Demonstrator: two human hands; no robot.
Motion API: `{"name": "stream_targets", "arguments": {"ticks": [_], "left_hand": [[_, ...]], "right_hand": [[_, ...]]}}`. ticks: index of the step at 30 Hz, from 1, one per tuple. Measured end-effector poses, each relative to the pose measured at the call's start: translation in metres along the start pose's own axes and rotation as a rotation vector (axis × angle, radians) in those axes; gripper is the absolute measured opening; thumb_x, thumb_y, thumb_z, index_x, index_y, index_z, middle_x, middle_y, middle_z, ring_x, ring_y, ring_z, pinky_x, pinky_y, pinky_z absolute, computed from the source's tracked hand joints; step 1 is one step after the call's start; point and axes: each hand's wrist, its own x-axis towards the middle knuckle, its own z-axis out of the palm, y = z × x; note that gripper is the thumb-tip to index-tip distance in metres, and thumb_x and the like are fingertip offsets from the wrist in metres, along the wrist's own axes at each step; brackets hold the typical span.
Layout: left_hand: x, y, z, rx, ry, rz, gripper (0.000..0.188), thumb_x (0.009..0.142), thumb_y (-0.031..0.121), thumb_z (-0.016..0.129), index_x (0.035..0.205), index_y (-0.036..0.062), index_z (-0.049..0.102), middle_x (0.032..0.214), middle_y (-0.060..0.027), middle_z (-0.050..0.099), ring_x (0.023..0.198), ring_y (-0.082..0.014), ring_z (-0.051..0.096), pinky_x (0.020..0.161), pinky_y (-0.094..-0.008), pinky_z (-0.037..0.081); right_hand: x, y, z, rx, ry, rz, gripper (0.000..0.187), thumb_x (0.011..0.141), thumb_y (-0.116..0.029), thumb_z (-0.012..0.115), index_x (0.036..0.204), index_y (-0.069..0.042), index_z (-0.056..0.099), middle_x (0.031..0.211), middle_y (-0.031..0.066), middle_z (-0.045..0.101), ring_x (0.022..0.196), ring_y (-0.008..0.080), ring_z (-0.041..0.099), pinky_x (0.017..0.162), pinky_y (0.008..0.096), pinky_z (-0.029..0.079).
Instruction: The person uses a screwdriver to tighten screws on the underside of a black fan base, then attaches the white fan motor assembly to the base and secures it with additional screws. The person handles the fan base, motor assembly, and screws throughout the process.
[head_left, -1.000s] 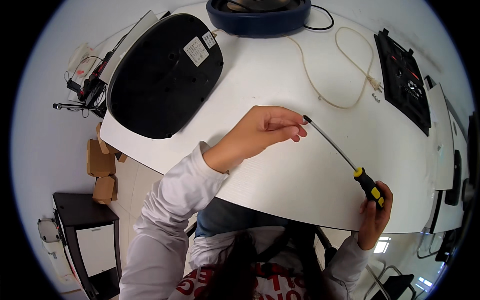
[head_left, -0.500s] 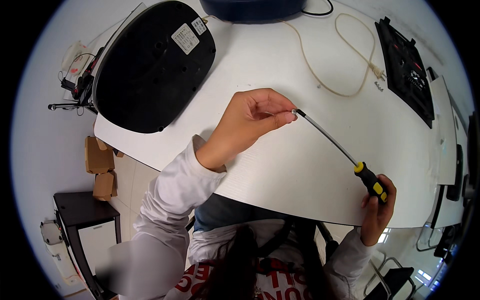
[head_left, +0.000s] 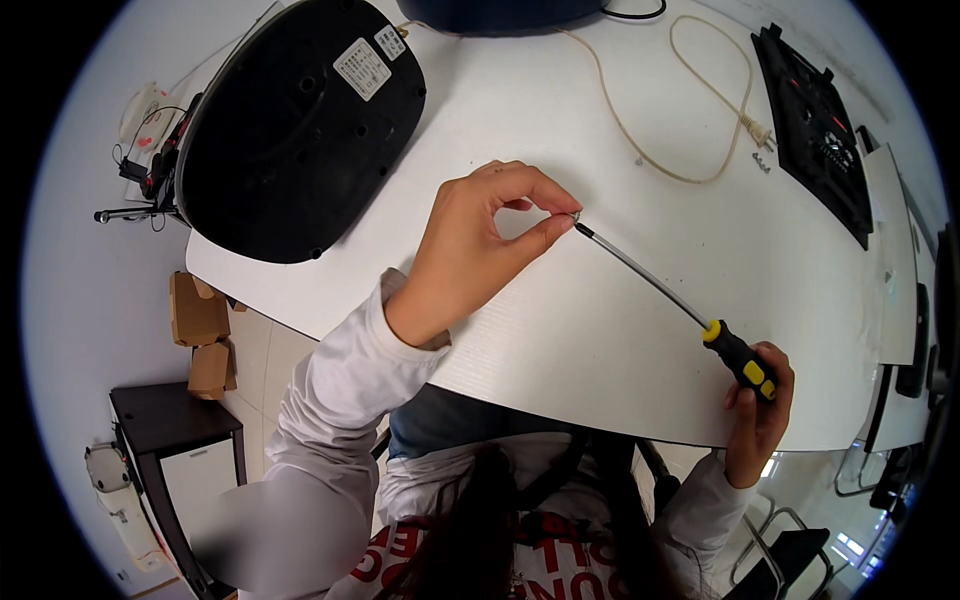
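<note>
My left hand point(head_left: 455, 245) is raised over the white table, thumb and forefinger pinched on a small metal screw point(head_left: 576, 216), which the fingertips partly hide. Just below it is the dark tip of a screwdriver point(head_left: 650, 276), touching or nearly touching the screw. My right hand point(head_left: 765, 425) is wrapped round the black and yellow handle, close to the table's front edge. The shaft slants up and left from the handle to my left fingertips.
A black oval appliance base point(head_left: 290, 130) stands tilted at the left. A beige cord with a plug point(head_left: 760, 134) lies beside several small screws point(head_left: 762, 163). The black tool case point(head_left: 815, 130) is open at the far right; a dark blue object point(head_left: 505, 15) stands at the back.
My left hand has shifted slightly left and its forefinger arches more. The screwdriver tip has moved left with it, and now shows just under the pinched fingers. My right hand keeps its grip.
</note>
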Motion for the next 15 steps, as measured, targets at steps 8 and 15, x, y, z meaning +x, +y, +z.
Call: {"name": "stream_targets", "arguments": {"ticks": [8, 15], "left_hand": [[-0.0017, 0.0067, -0.0053, 0.145, -0.037, 0.073, 0.01, 0.072, -0.003, 0.067, 0.081, 0.0019, 0.066, 0.083, -0.0066, 0.065, 0.079, -0.017, 0.058, 0.075, -0.0283, 0.044], [-0.0034, 0.0066, -0.0059, 0.169, -0.038, 0.107, 0.011, 0.072, -0.002, 0.069, 0.082, 0.0027, 0.067, 0.081, -0.0066, 0.066, 0.078, -0.018, 0.059, 0.075, -0.0292, 0.044]], "right_hand": [[-0.0001, 0.0001, -0.0017, -0.026, -0.006, -0.007, 0.035, 0.086, -0.019, 0.055, 0.115, -0.002, 0.047, 0.111, 0.0128, 0.047, 0.069, 0.0099, 0.047, 0.058, 0.0208, 0.04], [0.0008, -0.0011, 0.0, -0.022, 0.0, -0.01, 0.032, 0.084, -0.016, 0.055, 0.113, -0.002, 0.049, 0.11, 0.0124, 0.047, 0.07, 0.0106, 0.047, 0.059, 0.0209, 0.04]]}}
